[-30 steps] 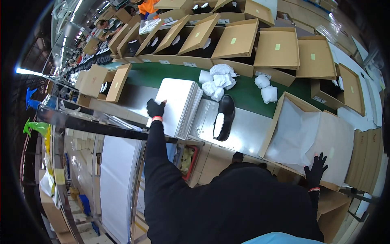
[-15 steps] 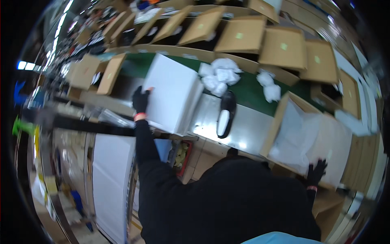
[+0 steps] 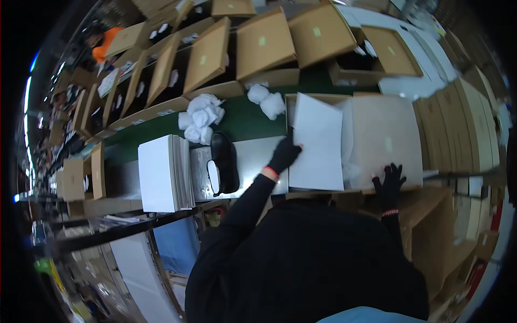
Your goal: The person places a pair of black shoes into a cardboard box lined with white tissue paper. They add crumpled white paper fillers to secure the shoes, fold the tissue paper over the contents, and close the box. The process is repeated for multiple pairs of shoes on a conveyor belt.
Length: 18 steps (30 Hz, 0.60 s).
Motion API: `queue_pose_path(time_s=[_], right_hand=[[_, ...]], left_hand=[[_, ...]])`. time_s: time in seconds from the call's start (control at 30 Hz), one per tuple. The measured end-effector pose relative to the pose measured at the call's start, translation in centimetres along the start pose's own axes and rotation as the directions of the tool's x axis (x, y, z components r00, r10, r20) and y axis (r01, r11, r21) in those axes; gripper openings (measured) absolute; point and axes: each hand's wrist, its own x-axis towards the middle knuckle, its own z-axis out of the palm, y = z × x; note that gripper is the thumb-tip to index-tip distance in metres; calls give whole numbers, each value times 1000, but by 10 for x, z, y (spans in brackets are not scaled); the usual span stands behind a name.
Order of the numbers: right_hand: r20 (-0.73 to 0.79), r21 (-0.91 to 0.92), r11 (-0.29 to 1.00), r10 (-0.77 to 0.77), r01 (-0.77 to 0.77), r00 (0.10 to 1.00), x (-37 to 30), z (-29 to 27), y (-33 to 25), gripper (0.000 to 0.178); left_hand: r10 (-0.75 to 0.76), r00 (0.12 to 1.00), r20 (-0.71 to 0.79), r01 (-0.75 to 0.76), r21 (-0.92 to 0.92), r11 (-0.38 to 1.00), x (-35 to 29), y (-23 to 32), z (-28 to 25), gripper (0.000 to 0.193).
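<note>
My left hand (image 3: pixel 284 154), in a black glove with bare fingertips, grips the left edge of a white sheet (image 3: pixel 319 142). The sheet lies tilted over the left part of an open cardboard box (image 3: pixel 291 107), hiding much of its inside. Thin whitish tissue paper (image 3: pixel 385 132) spreads from the box across its right side. On the lower edge of that paper rests my right hand (image 3: pixel 390 185), similarly gloved, with its fingers spread. Black footwear (image 3: pixel 225 161) with a white area stands left of the box; whether it is one shoe or two I cannot tell.
A stack of white sheets (image 3: pixel 156 175) sits at the left on the metal bench. Crumpled white paper wads (image 3: pixel 202 118) lie on the green belt (image 3: pixel 242 118). Beyond are several open shoe boxes (image 3: pixel 264 40). Stacked cartons (image 3: pixel 449 124) stand at right; an orange-clad person (image 3: pixel 105 46) is far left.
My left hand has moved right from the sheet stack to the box, bringing one white sheet. The view has turned rightward. My right hand still rests on the tissue paper.
</note>
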Motion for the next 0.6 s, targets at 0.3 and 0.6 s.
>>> queue_pose_path(time_s=[0.3,0.6], right_hand=[[-158,167,983,-49,76,986,27,1,3,68],[7,-13,1000,16,-16,1000,25,30,35,82]], left_hand=[[-45,996,-76,45,-7,999,12,33,42,85],[240,958,-160,-126,516,847,-7,24,-31,87]])
